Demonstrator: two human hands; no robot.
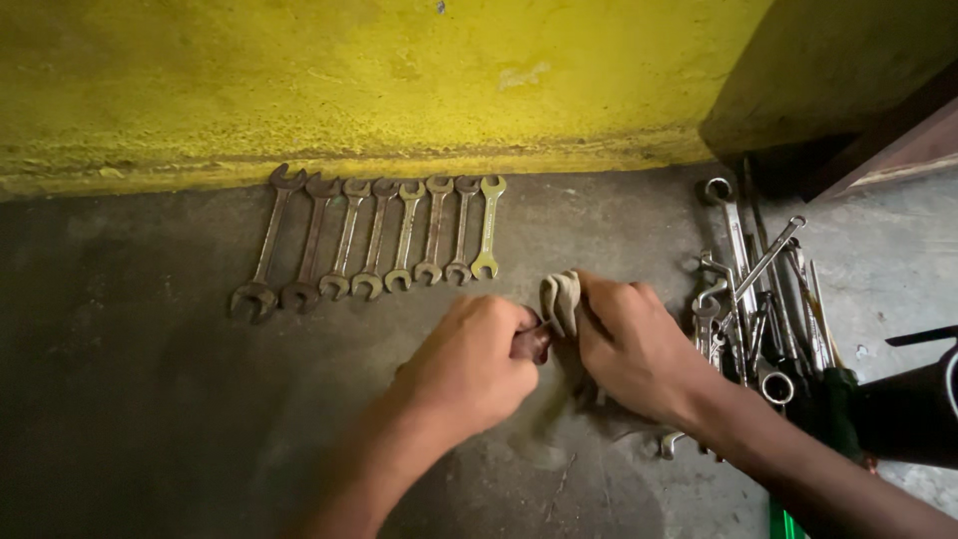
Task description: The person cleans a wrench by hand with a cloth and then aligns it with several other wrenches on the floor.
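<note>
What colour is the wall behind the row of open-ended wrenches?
The rough painted wall is yellow, seen best in the head view, behind the row of metal wrenches.

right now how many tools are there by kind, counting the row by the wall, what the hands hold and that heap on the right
Open-ended wrenches in the row by the yellow wall: 8
Wrench gripped in the left hand, mostly hidden: 1
Cloth held by the right hand: 1
Heap of loose wrenches on the right: 1 heap, too tangled to count singly
Total: 10 separate things plus the heap
</note>
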